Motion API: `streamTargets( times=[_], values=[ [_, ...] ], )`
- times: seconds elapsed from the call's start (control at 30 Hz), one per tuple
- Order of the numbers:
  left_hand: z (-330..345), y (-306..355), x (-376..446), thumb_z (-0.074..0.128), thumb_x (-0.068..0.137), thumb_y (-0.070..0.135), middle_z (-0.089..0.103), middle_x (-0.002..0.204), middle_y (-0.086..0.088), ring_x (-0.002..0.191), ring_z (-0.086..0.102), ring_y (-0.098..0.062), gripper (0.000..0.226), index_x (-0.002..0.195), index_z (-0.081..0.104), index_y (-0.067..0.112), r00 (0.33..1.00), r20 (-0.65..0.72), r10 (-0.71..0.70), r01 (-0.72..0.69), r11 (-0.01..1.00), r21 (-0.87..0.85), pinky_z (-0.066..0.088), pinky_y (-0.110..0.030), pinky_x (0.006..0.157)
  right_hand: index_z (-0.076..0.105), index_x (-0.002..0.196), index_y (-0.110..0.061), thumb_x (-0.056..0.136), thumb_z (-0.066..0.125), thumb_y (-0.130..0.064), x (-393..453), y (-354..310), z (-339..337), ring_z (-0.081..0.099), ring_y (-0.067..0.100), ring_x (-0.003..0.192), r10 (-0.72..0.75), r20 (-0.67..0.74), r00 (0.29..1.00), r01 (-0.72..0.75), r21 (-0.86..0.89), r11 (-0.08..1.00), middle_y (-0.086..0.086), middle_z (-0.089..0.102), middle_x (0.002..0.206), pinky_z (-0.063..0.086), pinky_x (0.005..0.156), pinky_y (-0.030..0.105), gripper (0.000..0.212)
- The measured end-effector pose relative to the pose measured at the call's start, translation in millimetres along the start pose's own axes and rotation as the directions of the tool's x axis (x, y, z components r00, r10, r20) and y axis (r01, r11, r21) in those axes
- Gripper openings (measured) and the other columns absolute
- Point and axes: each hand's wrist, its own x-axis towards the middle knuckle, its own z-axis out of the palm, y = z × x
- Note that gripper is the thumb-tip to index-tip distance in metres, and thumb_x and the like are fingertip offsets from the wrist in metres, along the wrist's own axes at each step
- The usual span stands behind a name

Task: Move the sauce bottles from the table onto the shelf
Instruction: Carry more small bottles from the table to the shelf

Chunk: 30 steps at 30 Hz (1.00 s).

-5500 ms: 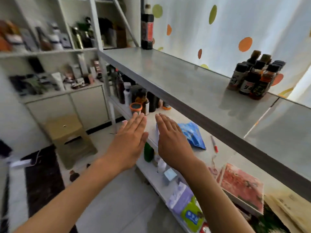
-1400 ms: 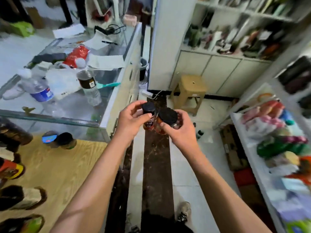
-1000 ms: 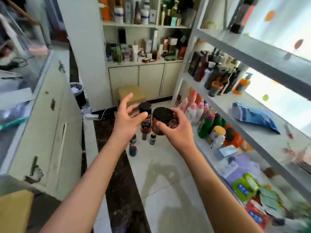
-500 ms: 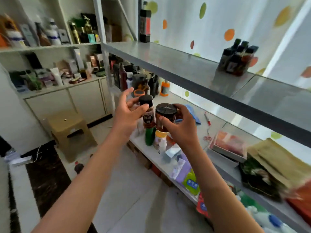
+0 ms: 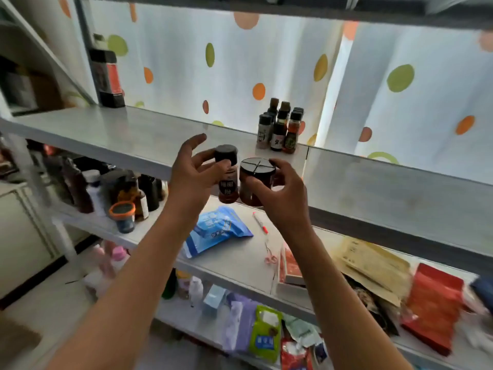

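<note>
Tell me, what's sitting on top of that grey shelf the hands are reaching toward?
On the grey shelf stand a cluster of small dark-capped bottles and a tall dark bottle at its far left end. The cluster's rear bottles are mostly hidden.

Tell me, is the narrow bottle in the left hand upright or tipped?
Upright: the narrow bottle has its black cap on top, held by the left hand.

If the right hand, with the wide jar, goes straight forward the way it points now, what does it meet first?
Probably the group of small bottles standing at the back of the grey shelf. The right hand and its wide jar point roughly there; the way between looks free, though depth is unclear.
</note>
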Motion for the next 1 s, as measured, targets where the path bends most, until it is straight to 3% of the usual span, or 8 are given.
streamTargets(
  times=[0.07,0.2,0.33,0.5,0.63,0.77,0.9,1.0],
  values=[
    [1.1,1.3,31.3,0.071,0.083,0.003,0.069,0.113,-0.005,0.098,0.07,-0.025,0.053,0.127,0.048,0.022,0.998,0.056,0.015,-0.015,1.0,-0.001,0.057,-0.037,0.08,0.063,0.126,-0.023,0.074,0.082,-0.04,23.5,-0.5,1.6,0.057,-0.014,0.077,0.019,-0.051,0.999,-0.02,-0.032,0.999,-0.017,0.062,0.086,0.041,0.063,0.003,0.058],
    [8.4,-9.5,98.4,0.072,0.082,-0.001,0.069,0.111,-0.011,0.1,0.069,-0.029,0.045,0.119,0.054,0.015,0.989,0.144,0.024,-0.022,1.0,-0.017,0.058,-0.043,0.081,0.062,0.128,-0.023,0.075,0.08,-0.045,69.4,3.8,8.4,0.06,-0.006,0.083,0.054,-0.163,0.985,-0.071,-0.101,0.992,-0.023,0.061,0.087,0.047,0.073,0.017,0.06],
    [22.8,-40.6,155.5,0.072,0.083,0.004,0.069,0.111,-0.008,0.103,0.068,-0.024,0.035,0.114,0.06,0.013,0.972,0.233,-0.004,-0.005,0.999,0.04,0.057,-0.048,0.085,0.064,0.125,-0.022,0.077,0.079,-0.048,109.9,19.1,15.2,0.06,-0.001,0.079,0.08,-0.26,0.962,-0.131,-0.186,0.974,-0.019,0.061,0.085,0.047,0.072,0.02,0.056],
    [50.6,-69.7,196.8,0.067,0.089,0.006,0.066,0.115,-0.004,0.104,0.066,-0.019,0.039,0.126,0.055,0.007,0.936,0.341,-0.089,0.062,0.994,0.089,0.058,-0.031,0.079,0.063,0.122,-0.019,0.079,0.08,-0.045,145.6,48.3,24.2,0.057,0.004,0.077,0.116,-0.242,0.963,-0.183,-0.276,0.944,-0.016,0.059,0.092,0.051,0.077,0.024,0.053],
    [71.2,-90.4,223.0,0.065,0.088,0.002,0.065,0.116,-0.009,0.106,0.065,-0.029,0.03,0.116,0.057,0.01,0.923,0.368,-0.111,0.085,0.993,0.087,0.056,-0.044,0.087,0.062,0.119,-0.02,0.076,0.079,-0.049,167.3,67.1,32.5,0.061,0.011,0.086,0.131,-0.186,0.974,-0.192,-0.363,0.912,-0.014,0.06,0.093,0.057,0.082,0.032,0.054],
    [84.2,-102.0,241.5,0.068,0.086,0.003,0.067,0.112,-0.009,0.104,0.067,-0.023,0.029,0.11,0.059,0.016,0.93,0.355,-0.093,0.016,0.977,0.214,0.055,-0.047,0.09,0.069,0.106,-0.021,0.073,0.079,-0.048,189.5,77.8,32.4,0.06,0.017,0.093,0.173,-0.195,0.966,-0.236,-0.375,0.896,-0.002,0.064,0.1,0.048,0.077,0.028,0.044],
    [91.8,-107.0,248.3,0.07,0.085,0.004,0.066,0.108,-0.002,0.105,0.062,-0.015,0.033,0.115,0.06,0.015,0.938,0.347,-0.018,-0.101,0.942,0.321,0.053,-0.039,0.094,0.072,0.098,-0.021,0.073,0.078,-0.046,201.4,80.4,32.9,0.063,0.018,0.087,0.205,-0.174,0.963,-0.255,-0.353,0.9,0.0,0.069,0.095,0.047,0.07,0.027,0.036],
    [97.1,-111.7,249.9,0.068,0.086,0.003,0.065,0.109,0.0,0.098,0.06,-0.006,0.036,0.12,0.059,0.011,0.943,0.329,0.044,-0.165,0.922,0.35,0.051,-0.023,0.09,0.072,0.1,-0.02,0.076,0.079,-0.038,201.7,82.1,34.3,0.064,0.015,0.083,0.181,-0.178,0.967,-0.228,-0.294,0.928,-0.007,0.069,0.088,0.051,0.072,0.028,0.031]
  ],
)
